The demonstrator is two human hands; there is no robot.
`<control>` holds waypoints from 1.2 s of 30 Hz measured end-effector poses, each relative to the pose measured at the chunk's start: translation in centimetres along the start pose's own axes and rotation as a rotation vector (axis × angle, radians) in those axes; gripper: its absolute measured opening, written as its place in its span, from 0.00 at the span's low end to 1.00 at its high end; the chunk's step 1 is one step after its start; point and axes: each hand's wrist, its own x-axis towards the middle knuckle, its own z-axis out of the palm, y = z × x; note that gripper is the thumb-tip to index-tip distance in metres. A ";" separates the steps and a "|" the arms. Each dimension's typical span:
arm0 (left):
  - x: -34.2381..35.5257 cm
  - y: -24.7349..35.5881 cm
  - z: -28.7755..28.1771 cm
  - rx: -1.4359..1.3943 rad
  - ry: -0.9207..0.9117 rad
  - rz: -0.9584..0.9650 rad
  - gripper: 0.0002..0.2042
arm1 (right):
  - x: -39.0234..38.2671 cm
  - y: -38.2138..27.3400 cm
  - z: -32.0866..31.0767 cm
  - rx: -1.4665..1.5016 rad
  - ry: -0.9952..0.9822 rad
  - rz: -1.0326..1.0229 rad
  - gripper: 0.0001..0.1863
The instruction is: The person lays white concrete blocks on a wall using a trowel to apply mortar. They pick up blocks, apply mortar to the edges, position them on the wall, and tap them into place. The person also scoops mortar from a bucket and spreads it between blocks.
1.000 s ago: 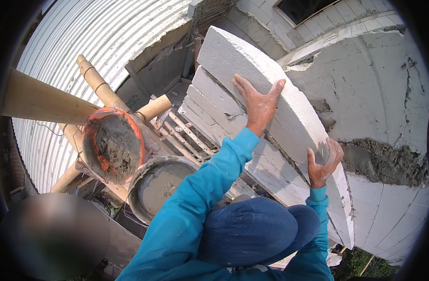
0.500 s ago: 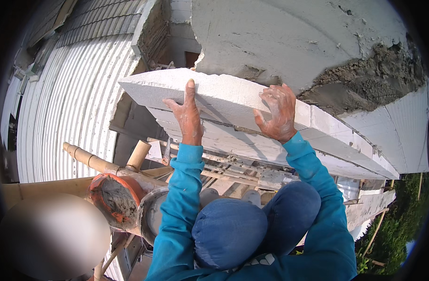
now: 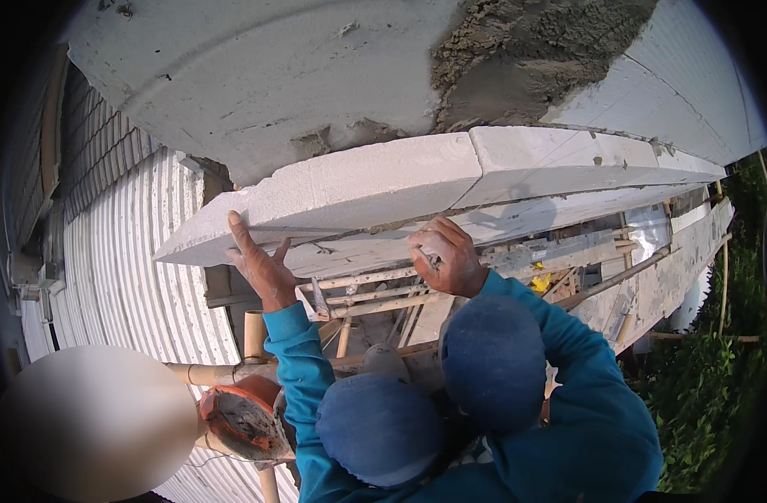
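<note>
A long white lightweight concrete block [image 3: 350, 186] lies on top of a low wall of similar blocks, its far left end tapering to a point. My left hand [image 3: 262, 267] rests against the face of this block near that end, thumb pointing up and fingers spread. My right hand [image 3: 450, 256] is curled into a fist just below the block's lower edge, by the grey mortar joint [image 3: 392, 225]; I see nothing in it. A second white block [image 3: 559, 159] butts against the right end of the first.
Wet grey mortar [image 3: 526, 71] covers part of the plastered surface beyond the blocks. An orange bucket [image 3: 245, 419] of mortar stands at lower left beside bamboo poles [image 3: 256, 335]. White corrugated roofing [image 3: 140, 260] spreads out at left. Scaffold planks and poles lie below; green plants [image 3: 710, 402] grow at right.
My view has swung rightward. My right hand has left the block's upper part, dropped lower and closed into a fist. My left hand stays at the block's left part, now nearer its tapered end.
</note>
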 end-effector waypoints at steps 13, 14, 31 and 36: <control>-0.6 0.4 0.4 0.046 -0.147 -0.012 0.52 | -15.2 -0.1 3.1 0.341 -0.170 0.798 0.13; -0.6 0.3 0.3 0.049 -0.159 -0.007 0.52 | -15.1 0.0 3.2 0.355 -0.144 0.800 0.13; -0.7 0.7 0.6 -0.100 -0.148 -0.079 0.52 | -13.8 1.1 4.4 0.399 -0.067 0.829 0.18; -1.0 0.0 1.1 -0.113 -0.306 -0.156 0.48 | -12.6 1.2 3.7 0.406 0.104 0.790 0.12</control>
